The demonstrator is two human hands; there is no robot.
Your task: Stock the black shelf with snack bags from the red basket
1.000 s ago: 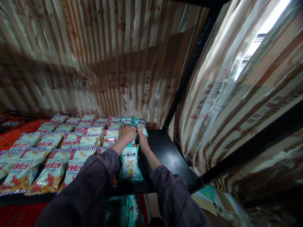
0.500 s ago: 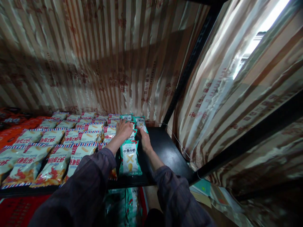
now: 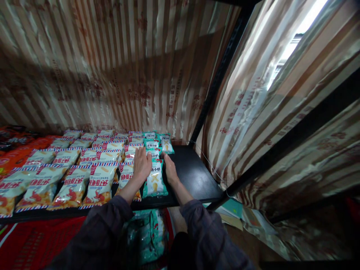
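Observation:
A column of green-and-white snack bags (image 3: 155, 180) lies on the black shelf (image 3: 194, 170), with one more green bag (image 3: 166, 144) at the back right. My left hand (image 3: 142, 163) rests at the left side of the column, fingers extended, between it and the white-and-red snack bags (image 3: 99, 183). On the column's right side is my right hand (image 3: 170, 169), fingers stretched toward the back; it grips nothing. Both palms face the column from opposite sides.
Orange bags (image 3: 21, 153) lie at the far left. Below the shelf are a red crate (image 3: 42, 240) and more green bags (image 3: 149, 234). A black post (image 3: 216, 90), a thin wire and striped curtains bound the right and back.
Both hands have drawn back from the rear of the green column toward its front. My left hand has uncovered the rear bags, and the view has shifted slightly.

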